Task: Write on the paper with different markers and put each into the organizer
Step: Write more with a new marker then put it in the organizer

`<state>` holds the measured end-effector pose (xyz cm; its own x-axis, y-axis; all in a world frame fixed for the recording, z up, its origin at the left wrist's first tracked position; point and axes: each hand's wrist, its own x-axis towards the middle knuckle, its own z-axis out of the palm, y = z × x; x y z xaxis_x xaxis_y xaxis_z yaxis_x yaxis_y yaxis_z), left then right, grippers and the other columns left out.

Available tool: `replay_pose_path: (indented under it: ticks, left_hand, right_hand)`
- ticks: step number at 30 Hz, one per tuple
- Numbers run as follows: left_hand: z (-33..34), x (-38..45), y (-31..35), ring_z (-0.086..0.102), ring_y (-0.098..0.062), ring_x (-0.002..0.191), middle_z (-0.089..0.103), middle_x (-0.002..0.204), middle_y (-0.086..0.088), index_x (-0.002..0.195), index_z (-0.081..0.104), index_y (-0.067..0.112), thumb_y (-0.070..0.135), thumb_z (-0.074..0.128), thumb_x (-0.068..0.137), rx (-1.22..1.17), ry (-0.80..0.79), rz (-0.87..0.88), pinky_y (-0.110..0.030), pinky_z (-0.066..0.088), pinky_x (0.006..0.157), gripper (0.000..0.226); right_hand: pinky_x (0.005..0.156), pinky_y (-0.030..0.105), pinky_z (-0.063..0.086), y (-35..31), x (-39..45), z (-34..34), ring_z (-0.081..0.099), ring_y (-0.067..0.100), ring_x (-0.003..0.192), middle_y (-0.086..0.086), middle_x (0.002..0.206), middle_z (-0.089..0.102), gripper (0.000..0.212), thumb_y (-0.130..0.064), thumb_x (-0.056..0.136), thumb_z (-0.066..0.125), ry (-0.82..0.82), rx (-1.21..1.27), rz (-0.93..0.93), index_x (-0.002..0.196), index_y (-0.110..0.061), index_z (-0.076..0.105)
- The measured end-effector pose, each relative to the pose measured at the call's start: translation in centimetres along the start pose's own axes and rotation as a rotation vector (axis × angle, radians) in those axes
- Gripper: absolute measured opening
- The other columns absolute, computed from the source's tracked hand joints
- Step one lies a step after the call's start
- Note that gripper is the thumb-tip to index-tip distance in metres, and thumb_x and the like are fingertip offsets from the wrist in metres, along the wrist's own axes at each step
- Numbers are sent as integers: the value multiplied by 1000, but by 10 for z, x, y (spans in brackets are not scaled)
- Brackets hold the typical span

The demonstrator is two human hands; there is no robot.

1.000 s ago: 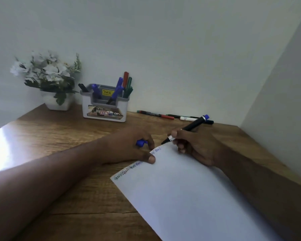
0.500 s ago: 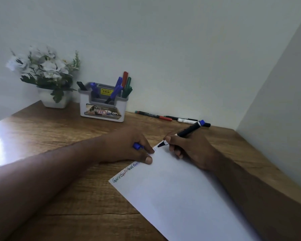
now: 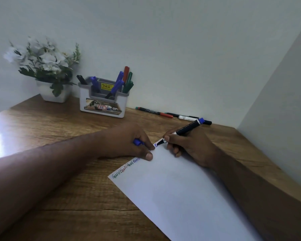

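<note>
A white paper (image 3: 181, 197) lies on the wooden desk, with coloured words along its top edge. My right hand (image 3: 189, 146) grips a black marker with a blue end (image 3: 188, 128), its tip touching the paper's far corner. My left hand (image 3: 129, 141) presses on the paper's edge and holds a blue cap (image 3: 137, 142) in curled fingers. The grey organizer (image 3: 102, 103) stands at the back with several markers upright in it.
A white pot of flowers (image 3: 50, 73) stands left of the organizer. Loose markers (image 3: 172, 115) lie along the back wall to its right. A side wall closes the desk (image 3: 59, 129) on the right.
The marker tip has stayed at the paper's far corner, making small strokes. My left hand keeps pressing the paper with the cap in it. The camera view shifted slightly.
</note>
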<state>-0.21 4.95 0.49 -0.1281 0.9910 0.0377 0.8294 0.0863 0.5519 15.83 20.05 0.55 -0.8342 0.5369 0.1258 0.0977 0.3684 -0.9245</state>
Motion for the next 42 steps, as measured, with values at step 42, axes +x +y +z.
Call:
replay_pose_path:
  ticks: [42]
  left_hand:
    - [1,1,-2,54,10,93,63,122,17,114,68,34,47,69,79,20,-2,10,-8,41,78,37]
  right_hand:
    - [42,27,50,4,3,0,54,16,44,12,58,60,11,-3,83,68,102,80,30,77,5,65]
